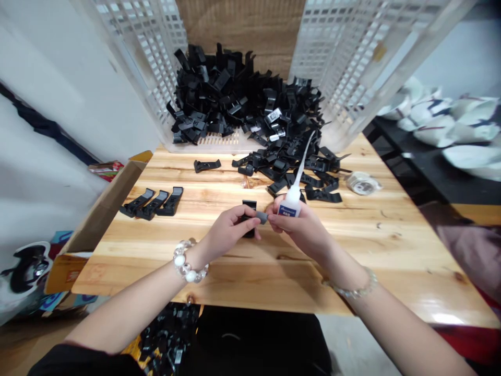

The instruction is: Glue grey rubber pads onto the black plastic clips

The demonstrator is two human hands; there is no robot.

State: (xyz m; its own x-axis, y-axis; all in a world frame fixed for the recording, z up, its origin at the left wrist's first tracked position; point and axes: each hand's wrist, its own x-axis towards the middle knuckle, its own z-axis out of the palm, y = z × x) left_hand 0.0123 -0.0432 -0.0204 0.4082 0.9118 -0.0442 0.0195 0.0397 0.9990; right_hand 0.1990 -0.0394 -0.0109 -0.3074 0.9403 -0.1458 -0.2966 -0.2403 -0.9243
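Three black clips [153, 206] lie on the table [410, 256] left of the fingers. The left hand [223, 230] clamps its fingers on a small grey piece [261, 216], partly hiding a black part [249, 204]. The right hand [307, 232], fingers closed around a white bottle [291, 197], touches the piece's right end.

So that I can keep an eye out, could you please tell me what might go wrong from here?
The right hand holds the bottle while its fingertips are also at the grey piece; a firmer pinch might squeeze the bottle too.
The grey piece is small and sits at the fingertips of the right hand and left hand, so it could slip.
Black parts reach from the crate onto the table; a bump might scatter them.
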